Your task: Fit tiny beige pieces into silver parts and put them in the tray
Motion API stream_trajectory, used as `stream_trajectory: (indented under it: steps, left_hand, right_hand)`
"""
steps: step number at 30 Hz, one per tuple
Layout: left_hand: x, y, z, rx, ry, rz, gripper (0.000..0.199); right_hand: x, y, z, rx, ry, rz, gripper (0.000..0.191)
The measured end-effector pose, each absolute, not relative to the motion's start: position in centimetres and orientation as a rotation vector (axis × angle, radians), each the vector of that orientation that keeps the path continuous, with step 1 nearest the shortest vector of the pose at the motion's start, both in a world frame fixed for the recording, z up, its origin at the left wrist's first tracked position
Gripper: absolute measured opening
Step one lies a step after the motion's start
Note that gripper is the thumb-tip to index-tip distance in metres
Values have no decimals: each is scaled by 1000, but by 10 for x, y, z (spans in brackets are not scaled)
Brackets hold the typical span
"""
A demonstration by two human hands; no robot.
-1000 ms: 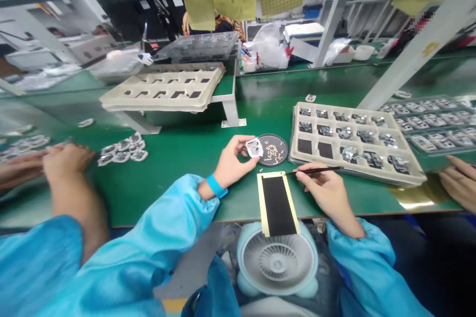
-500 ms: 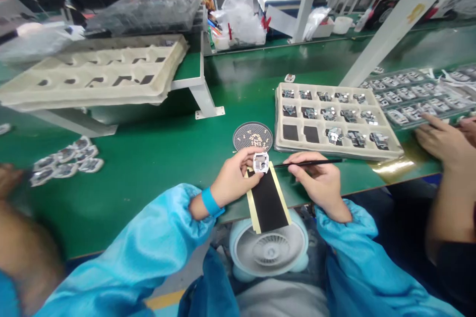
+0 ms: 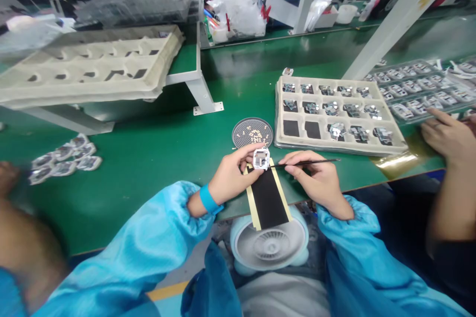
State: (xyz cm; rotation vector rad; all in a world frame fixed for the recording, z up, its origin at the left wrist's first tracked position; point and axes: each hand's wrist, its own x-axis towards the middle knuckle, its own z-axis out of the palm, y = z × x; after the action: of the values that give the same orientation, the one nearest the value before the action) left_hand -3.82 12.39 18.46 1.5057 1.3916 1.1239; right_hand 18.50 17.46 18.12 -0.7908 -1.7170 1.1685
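Note:
Between the thumb and fingers of my left hand (image 3: 232,173) is a small white squarish housing (image 3: 261,158) with grey parts inside. My right hand (image 3: 316,178) pinches a thin black stick-like tool (image 3: 312,162), perhaps tweezers; its tip points left and reaches the lower right edge of the housing. Whether the tip touches it I cannot tell. Beneath both hands, a black sheet with pale yellow tape borders (image 3: 269,200) hangs over the table edge. Just beyond my left hand lies a round grey perforated dish (image 3: 240,134) holding many tiny beige pieces.
A pulp tray (image 3: 340,147) with small electronic assemblies stands right of the dish. White housings (image 3: 65,156) lie grouped at left. A raised shelf (image 3: 199,89) carries another pulp tray (image 3: 122,84). A co-worker's hand (image 3: 448,133) is at right, near clear trays. Below the edge is a fan (image 3: 271,245).
The view has shifted slightly. Both hands keep their holds, and the tool's tip has moved slightly left along the housing's lower edge.

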Motion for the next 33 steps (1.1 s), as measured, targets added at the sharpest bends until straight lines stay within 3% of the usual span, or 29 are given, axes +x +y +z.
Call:
stream_trajectory:
  steps: [17,24,33]
  left_hand:
    - [-34,121,189,1491,1330,1120,60]
    - [-35,121,186,1514,1327,1121,60]
    - [-37,121,186,1615,1373,1136,59]
  right_hand:
    - [162,171,185,-869,-1663,894,10]
    - [160,171,186,-884,-1601,980,9]
    - [153,172,190,-959,-1352,1212,25]
